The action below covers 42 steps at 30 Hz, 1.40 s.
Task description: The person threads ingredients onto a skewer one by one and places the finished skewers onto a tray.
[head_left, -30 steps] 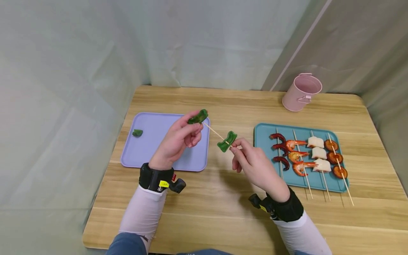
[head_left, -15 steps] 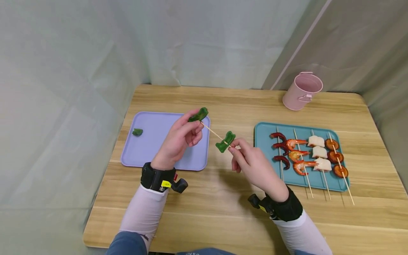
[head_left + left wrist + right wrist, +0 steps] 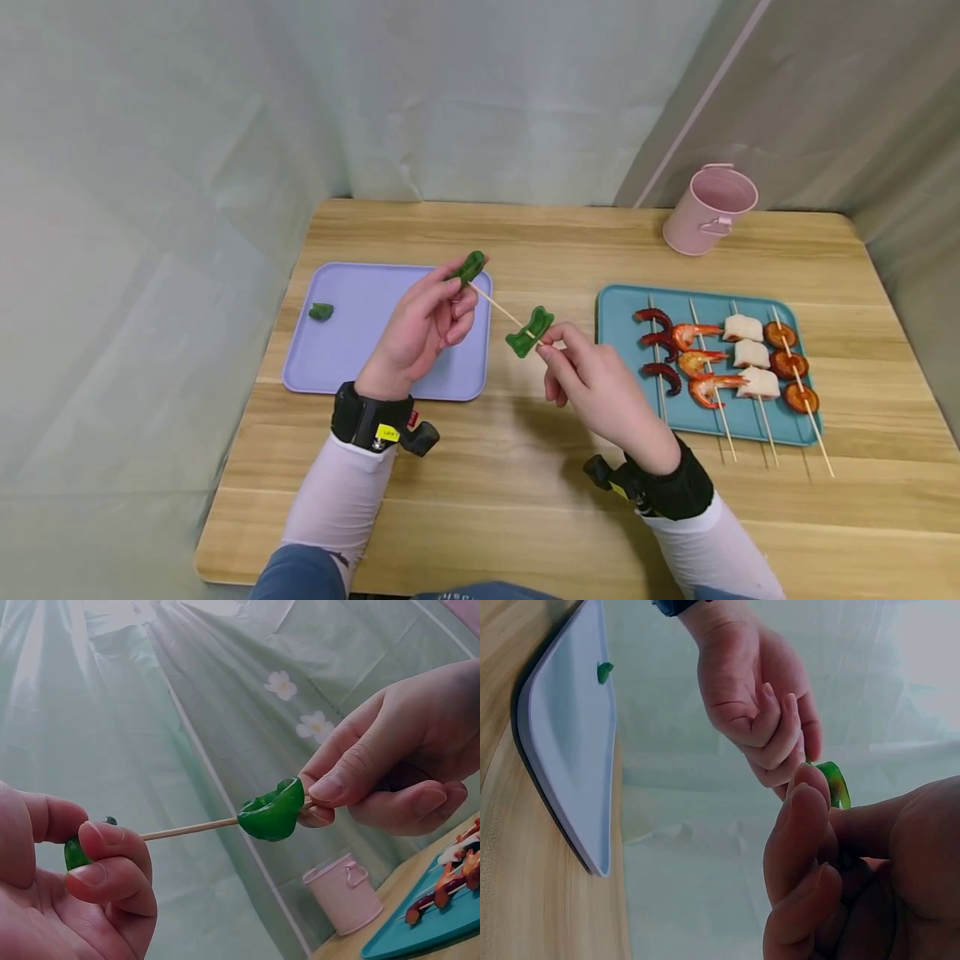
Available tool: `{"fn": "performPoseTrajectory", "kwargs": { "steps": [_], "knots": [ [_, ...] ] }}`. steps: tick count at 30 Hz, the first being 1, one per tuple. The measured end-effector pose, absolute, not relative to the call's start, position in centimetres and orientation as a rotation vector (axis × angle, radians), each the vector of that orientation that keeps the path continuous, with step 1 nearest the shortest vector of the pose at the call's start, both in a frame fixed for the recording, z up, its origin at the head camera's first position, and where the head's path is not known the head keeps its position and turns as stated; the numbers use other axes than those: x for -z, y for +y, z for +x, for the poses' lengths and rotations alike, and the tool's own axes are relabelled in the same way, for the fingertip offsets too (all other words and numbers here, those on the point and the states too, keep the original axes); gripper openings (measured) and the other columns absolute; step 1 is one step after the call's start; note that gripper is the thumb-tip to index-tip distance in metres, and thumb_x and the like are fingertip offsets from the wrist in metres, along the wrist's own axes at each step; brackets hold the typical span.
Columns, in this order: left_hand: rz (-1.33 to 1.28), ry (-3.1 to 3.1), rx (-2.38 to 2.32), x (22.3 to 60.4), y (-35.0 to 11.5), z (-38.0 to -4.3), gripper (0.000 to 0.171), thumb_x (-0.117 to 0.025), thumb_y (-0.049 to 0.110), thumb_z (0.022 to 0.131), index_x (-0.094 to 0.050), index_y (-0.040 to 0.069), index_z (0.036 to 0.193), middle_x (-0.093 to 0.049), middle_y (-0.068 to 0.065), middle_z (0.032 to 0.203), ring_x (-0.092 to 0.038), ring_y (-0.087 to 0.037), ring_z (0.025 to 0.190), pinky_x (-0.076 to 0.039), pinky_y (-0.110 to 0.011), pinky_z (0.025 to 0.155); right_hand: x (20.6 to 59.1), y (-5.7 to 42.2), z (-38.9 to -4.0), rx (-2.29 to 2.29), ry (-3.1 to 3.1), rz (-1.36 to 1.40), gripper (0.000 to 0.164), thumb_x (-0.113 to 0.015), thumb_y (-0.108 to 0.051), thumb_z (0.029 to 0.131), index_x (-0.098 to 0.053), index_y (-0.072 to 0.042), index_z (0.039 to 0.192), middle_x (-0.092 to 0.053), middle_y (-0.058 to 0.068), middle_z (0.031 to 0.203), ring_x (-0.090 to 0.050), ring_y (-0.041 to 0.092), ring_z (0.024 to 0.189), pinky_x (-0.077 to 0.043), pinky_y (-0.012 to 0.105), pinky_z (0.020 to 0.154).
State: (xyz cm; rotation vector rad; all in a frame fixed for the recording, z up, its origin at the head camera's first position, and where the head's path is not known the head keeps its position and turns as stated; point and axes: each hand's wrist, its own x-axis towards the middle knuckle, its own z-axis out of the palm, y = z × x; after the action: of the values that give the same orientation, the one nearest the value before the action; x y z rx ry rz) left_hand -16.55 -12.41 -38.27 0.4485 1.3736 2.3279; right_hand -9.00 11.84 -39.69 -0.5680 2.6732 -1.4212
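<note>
In the head view my left hand [image 3: 420, 329] pinches a green pepper piece [image 3: 470, 267] between thumb and fingers, above the lilac tray [image 3: 352, 358]. One end of a thin wooden skewer [image 3: 498, 308] meets this piece; whether it goes through is hidden by the fingers. My right hand [image 3: 600, 379] pinches the skewer near its other end. Right beside those fingertips, a second pepper piece [image 3: 271, 814] is threaded on the stick. The right wrist view mostly hides the skewer behind my fingers. A small green piece [image 3: 321, 312] lies on the lilac tray's left side.
On the right, a teal tray [image 3: 622, 321] bears skewers of tentacles [image 3: 657, 317], shrimp [image 3: 701, 362], white chunks [image 3: 747, 352] and round brown slices [image 3: 789, 367]. Some stick ends overhang its front edge. A pink bucket [image 3: 701, 218] stands behind it. Curtains border the wooden table [image 3: 480, 500].
The pepper piece in my left hand has turned a little and sits more upright between the fingertips. My right hand and the threaded piece have shifted very slightly left.
</note>
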Motion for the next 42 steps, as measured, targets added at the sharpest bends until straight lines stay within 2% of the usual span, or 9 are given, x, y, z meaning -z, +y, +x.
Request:
{"fn": "performPoseTrajectory", "kwargs": {
  "steps": [6, 12, 18, 22, 28, 30, 36, 42],
  "knots": [
    [0.461, 1.366, -2.322, 38.3, -12.6, -16.5, 0.042, -0.030, 0.012, 0.108, -0.032, -0.005, 0.146, -0.036, -0.003, 0.077, -0.035, -0.013, 0.050, -0.029, -0.019, 0.043, 39.6, 11.9, -9.0, 1.407, 2.673, -0.574, 0.015, -0.042, -0.034, 0.108, -0.051, -0.022, 0.108, -0.059, -0.014, 0.060, -0.053, 0.003, 0.050, -0.041, 0.031, 0.044],
    [0.450, 1.399, -2.310, 38.3, -12.5, -16.6, 0.040, -0.031, 0.011, 0.107, -0.034, -0.004, 0.145, -0.037, -0.004, 0.077, -0.035, -0.014, 0.051, -0.028, -0.020, 0.043, 39.5, 11.8, -8.9, 1.396, 2.683, -0.559, 0.015, -0.042, -0.036, 0.108, -0.051, -0.023, 0.108, -0.058, -0.015, 0.060, -0.054, 0.005, 0.050, -0.041, 0.030, 0.044],
    [0.442, 1.643, -2.219, 38.4, -12.3, -16.6, 0.037, -0.042, 0.010, 0.103, -0.040, -0.002, 0.139, -0.046, -0.003, 0.074, -0.041, -0.014, 0.050, -0.028, -0.019, 0.040, 39.2, 11.8, -8.9, 1.385, 2.695, -0.551, 0.015, -0.043, -0.035, 0.108, -0.052, -0.023, 0.107, -0.058, -0.016, 0.059, -0.055, 0.007, 0.050, -0.041, 0.031, 0.043],
    [0.449, 1.686, -2.210, 38.6, -12.0, -16.4, 0.036, -0.045, 0.008, 0.101, -0.042, -0.004, 0.136, -0.048, -0.002, 0.072, -0.040, -0.014, 0.049, -0.027, -0.019, 0.040, 39.3, 11.7, -8.8, 1.397, 2.690, -0.527, 0.015, -0.042, -0.034, 0.108, -0.051, -0.022, 0.107, -0.059, -0.014, 0.059, -0.056, 0.008, 0.050, -0.041, 0.030, 0.043],
    [0.390, 1.691, -2.342, 38.7, -11.0, -15.9, 0.043, -0.034, 0.024, 0.109, -0.042, -0.004, 0.140, -0.047, -0.003, 0.079, -0.039, -0.012, 0.052, -0.030, -0.018, 0.044, 39.5, 11.0, -8.5, 1.436, 2.654, -0.477, 0.018, -0.040, -0.038, 0.108, -0.050, -0.023, 0.107, -0.058, -0.013, 0.057, -0.054, 0.008, 0.048, -0.041, 0.030, 0.043],
    [0.350, 1.708, -2.396, 38.6, -10.7, -15.7, 0.045, -0.034, 0.027, 0.110, -0.046, -0.004, 0.140, -0.047, -0.003, 0.079, -0.038, -0.011, 0.052, -0.031, -0.018, 0.045, 39.5, 10.7, -8.5, 1.457, 2.651, -0.478, 0.018, -0.040, -0.038, 0.108, -0.050, -0.023, 0.107, -0.057, -0.014, 0.056, -0.053, 0.007, 0.047, -0.041, 0.030, 0.043],
    [0.313, 1.684, -2.476, 38.3, -10.8, -15.5, 0.039, -0.041, 0.019, 0.107, -0.053, -0.005, 0.135, -0.049, -0.002, 0.071, -0.036, -0.011, 0.050, -0.031, -0.017, 0.045, 39.6, 10.2, -8.3, 1.508, 2.641, -0.484, 0.017, -0.041, -0.037, 0.108, -0.050, -0.023, 0.106, -0.055, -0.012, 0.055, -0.050, 0.006, 0.046, -0.038, 0.029, 0.041],
    [0.324, 1.616, -2.457, 38.3, -11.1, -15.8, 0.038, -0.042, 0.014, 0.104, -0.054, -0.007, 0.133, -0.056, -0.001, 0.068, -0.036, -0.012, 0.045, -0.029, -0.017, 0.042, 39.9, 9.8, -8.1, 1.516, 2.647, -0.463, 0.016, -0.041, -0.036, 0.108, -0.049, -0.023, 0.106, -0.054, -0.013, 0.055, -0.047, 0.005, 0.044, -0.036, 0.028, 0.040]
  ]
}}
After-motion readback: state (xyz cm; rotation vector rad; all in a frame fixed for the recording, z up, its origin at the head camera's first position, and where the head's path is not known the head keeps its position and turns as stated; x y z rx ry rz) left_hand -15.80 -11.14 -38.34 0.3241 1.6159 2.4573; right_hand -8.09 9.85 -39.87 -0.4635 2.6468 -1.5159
